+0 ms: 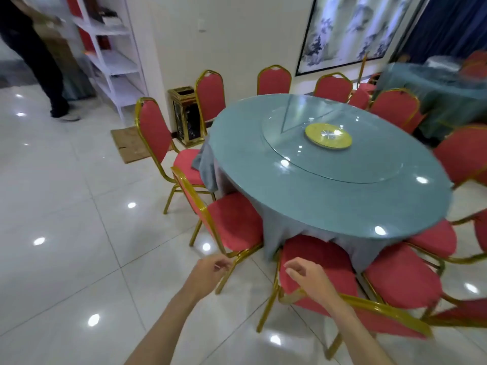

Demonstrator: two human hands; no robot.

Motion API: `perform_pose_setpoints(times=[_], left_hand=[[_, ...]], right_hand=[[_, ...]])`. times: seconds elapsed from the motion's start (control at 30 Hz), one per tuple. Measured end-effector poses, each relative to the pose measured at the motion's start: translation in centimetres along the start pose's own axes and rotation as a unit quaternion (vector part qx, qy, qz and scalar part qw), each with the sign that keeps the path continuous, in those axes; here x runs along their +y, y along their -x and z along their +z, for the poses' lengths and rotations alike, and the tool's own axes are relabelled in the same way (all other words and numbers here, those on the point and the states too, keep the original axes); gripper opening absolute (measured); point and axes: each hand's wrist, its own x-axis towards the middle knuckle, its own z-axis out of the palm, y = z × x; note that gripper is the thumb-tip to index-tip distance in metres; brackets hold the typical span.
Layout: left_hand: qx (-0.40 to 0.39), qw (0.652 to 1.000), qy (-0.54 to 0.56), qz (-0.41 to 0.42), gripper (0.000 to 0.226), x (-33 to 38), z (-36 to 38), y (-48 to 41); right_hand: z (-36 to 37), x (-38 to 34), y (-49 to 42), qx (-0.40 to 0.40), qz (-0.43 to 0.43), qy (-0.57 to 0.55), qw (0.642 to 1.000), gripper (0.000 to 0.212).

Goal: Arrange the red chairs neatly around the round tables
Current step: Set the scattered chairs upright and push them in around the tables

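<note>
A round table (pixel 303 191) with a teal cloth and a glass turntable fills the middle right. Several red chairs with gold frames ring it. The nearest chair (pixel 324 262) stands right below me, its seat partly under the cloth. My right hand (pixel 308 279) hovers over its seat, just above the gold backrest top, fingers loosely curled and holding nothing. My left hand (pixel 210 271) hangs in the air over the floor beside the front leg of the neighbouring chair (pixel 234 222), fingers loosely curled and empty.
A yellow plate (pixel 328 136) sits on the turntable. A black and gold bin (pixel 185 115) stands by the wall, with white shelves (pixel 113 56) and a person (pixel 31 56) further left. A second covered table (pixel 442 88) is at the back right. Glossy tiled floor spreads left.
</note>
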Motion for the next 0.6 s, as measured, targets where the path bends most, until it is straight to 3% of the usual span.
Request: perform_pose_setpoints(times=[0.1,0.3,0.6], left_hand=[[0.034,0.999,0.016,0.004,0.029,-1.3,-4.7,0.2],[0.053,0.998,0.030,-0.015,0.035,-5.1,-11.0,-1.5],[0.068,0.996,0.026,-0.042,0.038,-11.6,-17.6,-9.0]], right_hand=[[3.9,-5.5,-1.6,0.023,-0.005,-0.068,0.997,0.015],[8.8,-13.3,-4.6,-0.008,-0.003,-0.123,0.992,0.012],[15.1,-17.3,-15.3,0.054,0.028,-0.207,0.976,0.021]])
